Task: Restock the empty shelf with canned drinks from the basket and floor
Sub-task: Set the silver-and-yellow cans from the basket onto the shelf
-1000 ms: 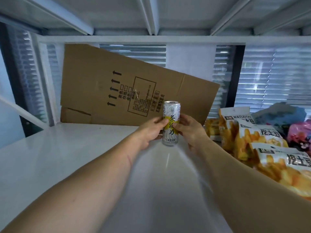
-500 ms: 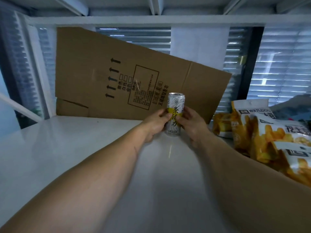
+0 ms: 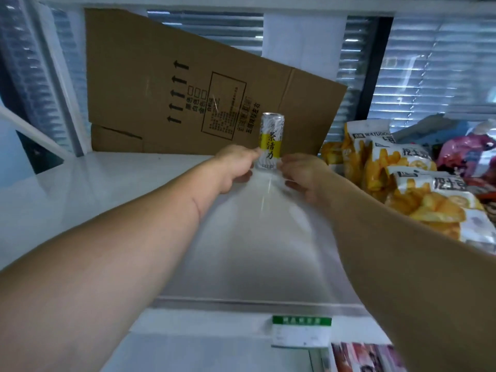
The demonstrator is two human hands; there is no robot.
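Both hands, left (image 3: 237,163) and right (image 3: 302,171), pinch the slim silver-and-yellow drink can (image 3: 270,144), which stands upright deep on the glossy white shelf (image 3: 80,200) before the leaning brown cardboard sheet (image 3: 150,84). Placement looks nearly finished; next, letting go and fetching another can. The can sits farther back than a second ago.

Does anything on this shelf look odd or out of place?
Yes: a flattened cardboard box leans crookedly against the back of the white shelf, its printed arrows pointing sideways. It is packaging, not stock. The can stands upright in front of it.
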